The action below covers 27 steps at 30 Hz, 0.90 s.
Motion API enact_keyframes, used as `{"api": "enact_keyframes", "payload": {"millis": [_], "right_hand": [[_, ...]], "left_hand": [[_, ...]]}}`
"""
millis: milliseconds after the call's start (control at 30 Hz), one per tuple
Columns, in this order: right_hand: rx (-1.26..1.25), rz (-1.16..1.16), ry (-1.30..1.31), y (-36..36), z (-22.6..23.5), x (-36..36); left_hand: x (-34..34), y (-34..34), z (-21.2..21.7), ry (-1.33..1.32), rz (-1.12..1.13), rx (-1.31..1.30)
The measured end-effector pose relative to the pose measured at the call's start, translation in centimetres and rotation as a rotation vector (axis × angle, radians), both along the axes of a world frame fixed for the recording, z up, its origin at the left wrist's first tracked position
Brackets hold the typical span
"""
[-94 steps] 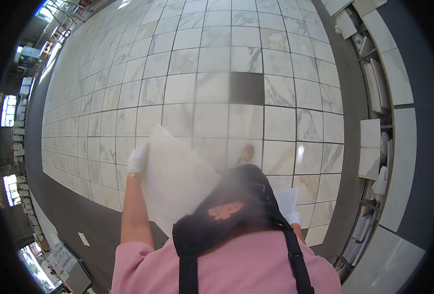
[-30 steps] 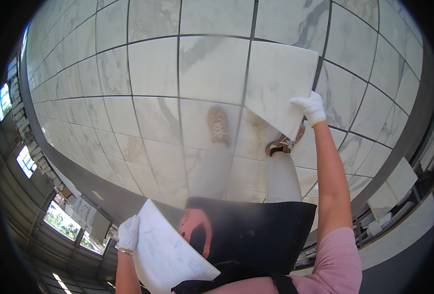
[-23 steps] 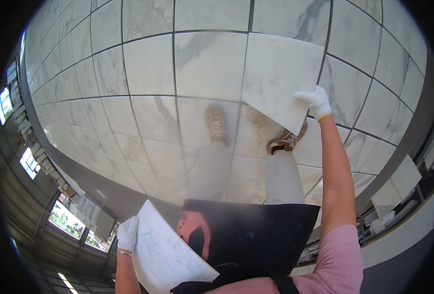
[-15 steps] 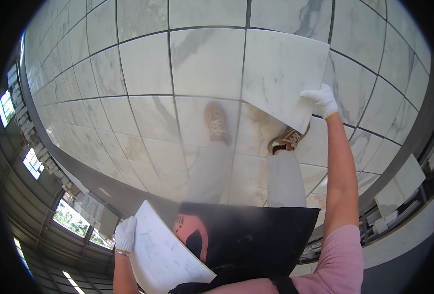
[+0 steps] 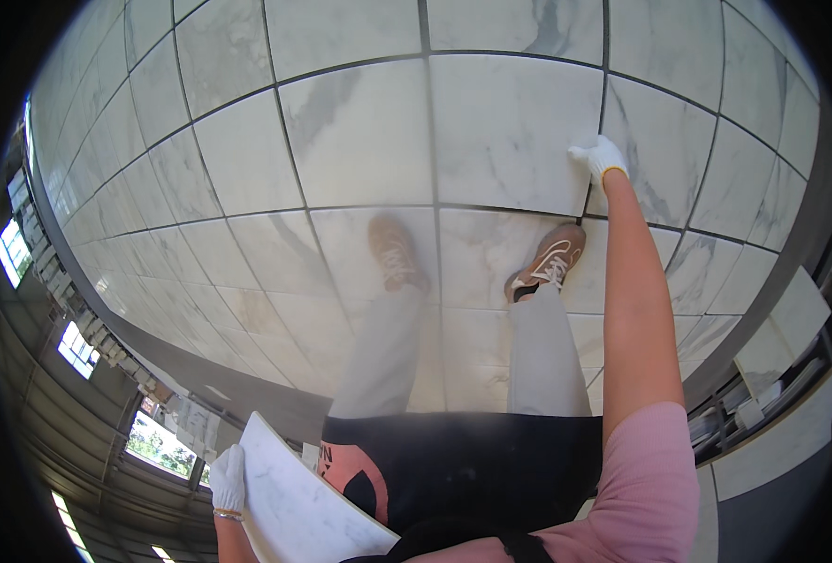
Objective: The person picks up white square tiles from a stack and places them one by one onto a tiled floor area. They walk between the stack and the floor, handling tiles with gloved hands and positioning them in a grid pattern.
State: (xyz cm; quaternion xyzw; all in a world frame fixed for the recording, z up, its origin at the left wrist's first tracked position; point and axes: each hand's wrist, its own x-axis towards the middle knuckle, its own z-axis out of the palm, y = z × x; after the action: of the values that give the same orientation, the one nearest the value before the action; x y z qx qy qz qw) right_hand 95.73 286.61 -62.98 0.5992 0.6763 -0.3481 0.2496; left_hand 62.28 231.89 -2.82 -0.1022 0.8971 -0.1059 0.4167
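Observation:
My left hand (image 5: 229,481), in a white glove, grips the outer edge of a white marble slab tile (image 5: 303,502) held tilted at my left side against the black apron (image 5: 491,469). My right hand (image 5: 603,158), also gloved, is at the near right edge of another white tile (image 5: 519,131), with the thumb over its top and the other fingers at its side. That tile lies almost flat among the tiles in front of me, and a dark line of shadow runs under its near edge. The fingertips at the edge are hidden.
Veined marble tiles (image 5: 359,131) spread in rows with dark gaps between them. My brown shoes (image 5: 552,258) stand on the nearer tiles, just short of the tile at my right hand. At the right stands a rack (image 5: 744,394) with slabs; stacked slabs (image 5: 190,422) line the left side.
My right hand has lowered the tile from a tilted, skewed position over my right shoe to nearly flat in its row. The left hand still holds its slab, slightly lower in the picture.

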Motion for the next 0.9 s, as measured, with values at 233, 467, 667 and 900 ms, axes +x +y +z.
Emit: {"api": "enact_keyframes", "payload": {"millis": [233, 467, 667, 900], "right_hand": [[-0.23, -0.02, 0.013, 1.4, -0.7, -0.1], [-0.003, 0.045, 0.019, 0.0, 0.2, 0.0], [0.048, -0.039, -0.179, -0.2, 2.8, -1.7], [-0.06, -0.053, -0.195, -4.5, 14.4, 0.5]], "left_hand": [[-0.4, 0.1, -0.8, -0.027, -0.017, 0.006], [-0.2, 0.9, -0.8, -0.029, -0.051, -0.012], [-0.4, 0.3, -1.3, -0.047, -0.084, -0.006], [-1.6, 0.8, -0.1, -0.065, -0.192, 0.159]]}}
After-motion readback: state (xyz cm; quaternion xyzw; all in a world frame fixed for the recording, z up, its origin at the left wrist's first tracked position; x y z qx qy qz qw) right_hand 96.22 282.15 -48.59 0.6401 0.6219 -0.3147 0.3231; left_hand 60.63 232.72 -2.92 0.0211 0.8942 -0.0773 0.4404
